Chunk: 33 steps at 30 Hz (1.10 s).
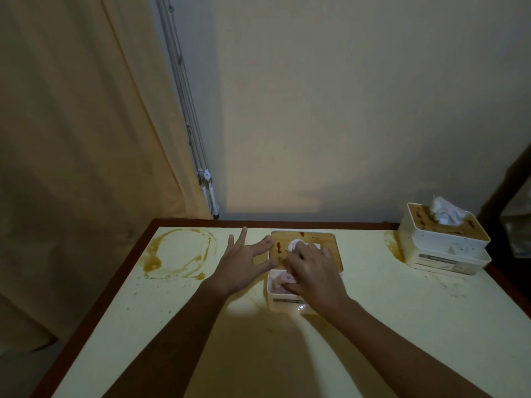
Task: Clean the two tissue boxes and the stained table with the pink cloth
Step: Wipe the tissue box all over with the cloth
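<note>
A white tissue box [316,239] with a brown-stained wooden lid stands at the middle back of the pale yellow table [402,317]. My right hand [313,271] lies over its front, fingers curled on the pink cloth [283,281], which peeks out under them against the box. My left hand [244,259] is spread with straight fingers, its fingertips touching the box's left edge. A second stained tissue box [442,248], tissue sticking up, sits at the back right corner. A large brown ring stain [175,254] marks the table's back left.
Another brown stain [392,245] runs beside the right box, with dark specks around it. A beige curtain [71,139] hangs left of the table, and a plain wall stands close behind. Dark furniture [511,196] borders the right edge.
</note>
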### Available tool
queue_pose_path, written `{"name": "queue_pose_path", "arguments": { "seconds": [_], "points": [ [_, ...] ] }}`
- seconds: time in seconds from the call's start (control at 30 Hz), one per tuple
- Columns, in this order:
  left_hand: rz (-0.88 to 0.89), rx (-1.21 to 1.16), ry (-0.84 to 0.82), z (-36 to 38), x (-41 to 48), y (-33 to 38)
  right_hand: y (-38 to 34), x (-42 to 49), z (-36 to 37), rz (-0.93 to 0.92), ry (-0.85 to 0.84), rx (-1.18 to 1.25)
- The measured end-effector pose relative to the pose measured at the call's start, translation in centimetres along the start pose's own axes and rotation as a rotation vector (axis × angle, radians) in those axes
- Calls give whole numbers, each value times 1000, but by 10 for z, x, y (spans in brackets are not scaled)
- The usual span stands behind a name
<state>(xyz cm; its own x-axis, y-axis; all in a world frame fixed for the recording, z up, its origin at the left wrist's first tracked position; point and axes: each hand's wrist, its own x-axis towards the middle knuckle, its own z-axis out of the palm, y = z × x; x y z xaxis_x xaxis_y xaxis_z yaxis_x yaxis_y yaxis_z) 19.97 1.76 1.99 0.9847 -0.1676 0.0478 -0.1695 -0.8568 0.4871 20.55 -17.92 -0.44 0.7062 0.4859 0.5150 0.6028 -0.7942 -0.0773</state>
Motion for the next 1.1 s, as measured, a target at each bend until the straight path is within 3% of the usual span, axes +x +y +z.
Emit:
{"name": "queue_pose_path", "arguments": {
  "seconds": [0.2, 0.43, 0.73, 0.87, 1.1],
  "points": [
    [-6, -21, 21, 0, 2, -1, 17, -7, -16, 60, -10, -32],
    [-18, 10, 27, 5, 2, -3, -18, 13, 4, 29, -20, 13],
    [-43, -49, 31, 11, 2, -9, 22, -10, -10, 58, 35, -13],
    [-56, -27, 39, 12, 1, -5, -3, 4, -4, 88, 48, 67],
    [-64, -11, 21, 9, -1, -5, 1, 1, 4, -20, 47, 10]
  ]
}}
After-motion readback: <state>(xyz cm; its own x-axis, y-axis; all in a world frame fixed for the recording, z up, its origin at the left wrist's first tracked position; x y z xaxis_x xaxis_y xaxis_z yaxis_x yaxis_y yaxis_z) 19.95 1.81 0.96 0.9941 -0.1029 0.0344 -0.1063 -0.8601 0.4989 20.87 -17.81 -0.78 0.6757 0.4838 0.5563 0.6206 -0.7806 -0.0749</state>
